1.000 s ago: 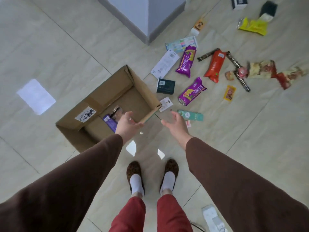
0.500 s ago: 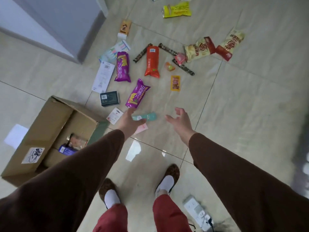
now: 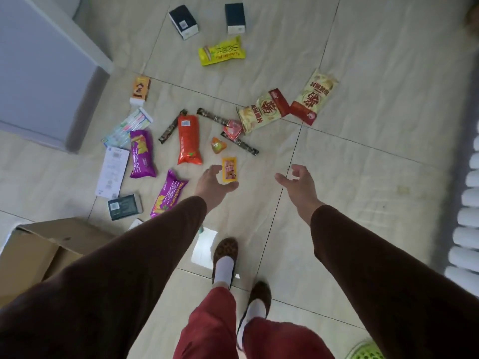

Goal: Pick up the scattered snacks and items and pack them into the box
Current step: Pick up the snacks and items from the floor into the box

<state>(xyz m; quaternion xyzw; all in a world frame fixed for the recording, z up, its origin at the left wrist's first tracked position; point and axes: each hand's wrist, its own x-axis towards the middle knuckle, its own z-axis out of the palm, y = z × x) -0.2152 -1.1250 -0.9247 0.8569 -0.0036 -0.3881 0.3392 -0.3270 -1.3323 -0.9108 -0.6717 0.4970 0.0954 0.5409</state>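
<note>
Head view shows both hands empty, left hand (image 3: 211, 181) and right hand (image 3: 298, 183) spread wide above snacks (image 3: 189, 139) scattered across the floor, likely to gather several for the box (image 3: 39, 252) at lower left.

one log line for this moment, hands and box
left hand: open, empty, by small yellow packet | right hand: open, empty | box: lower left | snacks: on floor

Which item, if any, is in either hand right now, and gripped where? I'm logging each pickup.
Nothing is held. The left hand is open beside the small yellow sachet on the floor, not gripping it; the right hand is open and empty.
</note>
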